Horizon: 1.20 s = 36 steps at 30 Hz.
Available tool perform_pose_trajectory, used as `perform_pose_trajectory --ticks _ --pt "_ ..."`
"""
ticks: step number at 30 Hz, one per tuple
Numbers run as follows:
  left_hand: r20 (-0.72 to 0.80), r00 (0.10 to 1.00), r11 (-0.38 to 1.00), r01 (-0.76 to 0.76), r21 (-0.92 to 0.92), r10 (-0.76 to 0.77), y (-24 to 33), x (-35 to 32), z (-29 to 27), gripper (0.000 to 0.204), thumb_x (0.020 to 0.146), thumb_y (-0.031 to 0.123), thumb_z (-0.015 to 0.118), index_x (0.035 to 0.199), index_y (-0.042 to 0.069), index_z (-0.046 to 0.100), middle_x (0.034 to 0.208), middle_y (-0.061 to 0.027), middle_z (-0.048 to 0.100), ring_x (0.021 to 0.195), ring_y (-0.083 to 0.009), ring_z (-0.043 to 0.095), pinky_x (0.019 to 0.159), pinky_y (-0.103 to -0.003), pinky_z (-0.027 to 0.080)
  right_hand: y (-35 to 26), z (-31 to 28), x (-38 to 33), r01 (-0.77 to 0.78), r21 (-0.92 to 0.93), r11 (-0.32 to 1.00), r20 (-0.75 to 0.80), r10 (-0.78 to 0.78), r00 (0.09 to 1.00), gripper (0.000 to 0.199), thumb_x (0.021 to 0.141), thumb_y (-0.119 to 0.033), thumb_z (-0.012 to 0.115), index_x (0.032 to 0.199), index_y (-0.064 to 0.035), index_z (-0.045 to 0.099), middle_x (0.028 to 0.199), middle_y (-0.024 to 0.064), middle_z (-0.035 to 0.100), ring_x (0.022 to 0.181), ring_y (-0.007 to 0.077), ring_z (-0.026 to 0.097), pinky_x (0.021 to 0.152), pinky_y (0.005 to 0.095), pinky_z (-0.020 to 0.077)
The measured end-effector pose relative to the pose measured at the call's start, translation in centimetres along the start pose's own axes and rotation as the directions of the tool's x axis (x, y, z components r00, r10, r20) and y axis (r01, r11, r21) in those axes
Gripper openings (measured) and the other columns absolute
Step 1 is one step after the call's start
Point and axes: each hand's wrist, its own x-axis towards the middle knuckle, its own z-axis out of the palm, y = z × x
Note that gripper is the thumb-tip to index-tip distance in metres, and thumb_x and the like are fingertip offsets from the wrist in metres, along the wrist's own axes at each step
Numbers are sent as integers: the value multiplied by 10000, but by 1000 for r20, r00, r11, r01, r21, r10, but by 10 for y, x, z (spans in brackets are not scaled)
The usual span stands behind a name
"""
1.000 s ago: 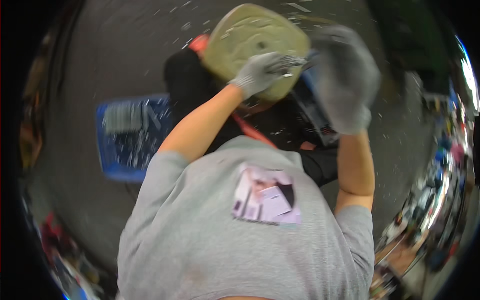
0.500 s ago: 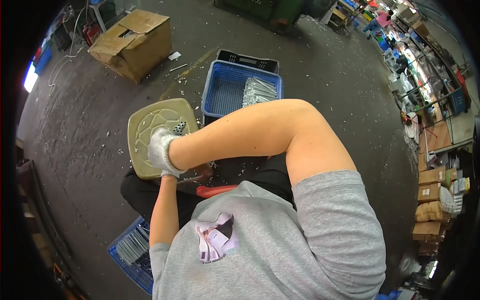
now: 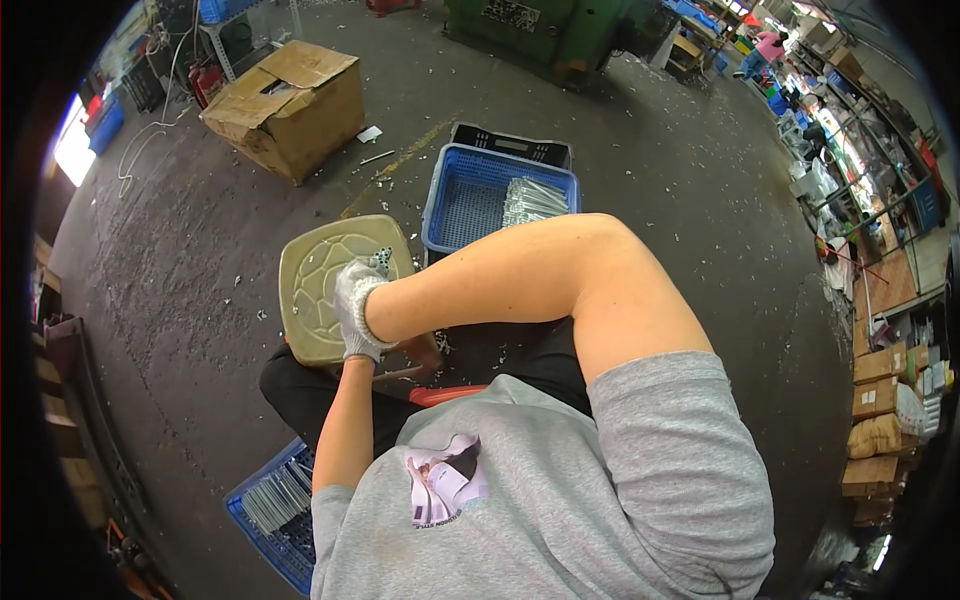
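Note:
Over a beige plastic stool with a ball pattern on its seat, both my hands wear whitish knit gloves. My right hand reaches across from the right and is closed round a small bundle of metal tubes; their round open ends show just beyond its fingers. Tucked beneath the right wrist is my left hand, its fingers hidden. Past the stool, a blue plastic basket holds a stack of silvery tubes. Beside my left elbow, another blue basket holds more metal tubes.
A black crate sits under the far basket. An open cardboard box stands at the far left, and a green machine at the back. Shelves and stacked cartons line the right. Small scraps litter the dark floor.
The whole view has shifted, so stool, baskets and box appear lower and further right. Fewer tube ends show beyond my right hand; both hands stay over the stool.

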Motion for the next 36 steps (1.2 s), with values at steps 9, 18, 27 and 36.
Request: perform_pose_trajectory --ticks 9,18,27,36 --pt "22 998 998 63 4 -63 89 -30 -31 106 829 69 695 927 38 672 798 -53 687 702 -126 644 638 -256 506 240 33 64 553 805 213 -344 -593 728 177 753 -45 599 893 -25 705 885 109 692 704 236 657 570 321 520" --pt "98 989 932 134 -337 -107 92 -28 -38 150 873 85 696 1007 20 678 914 -49 714 766 -110 659 668 -209 516 77 100 -12 -163 801 -577 -16 -293 956 177 817 -72 677 978 -3 694 810 55 709 641 159 585 634 292 467" --pt "172 984 934 18 -357 47 81 -30 -42 165 876 45 675 1036 6 676 932 -53 714 823 -111 659 722 -214 520 44 83 -25 -4 923 -384 -106 -265 958 172 757 -73 634 913 -21 683 781 145 687 692 366 629 628 407 487" --pt "278 952 982 -86 -169 131 92 -35 -43 235 874 -28 619 1102 4 667 989 -38 705 836 -103 638 759 -216 516 43 94 -22 200 970 -138 -236 -345 908 171 803 -108 552 893 0 651 879 201 663 753 415 632 658 470 505"
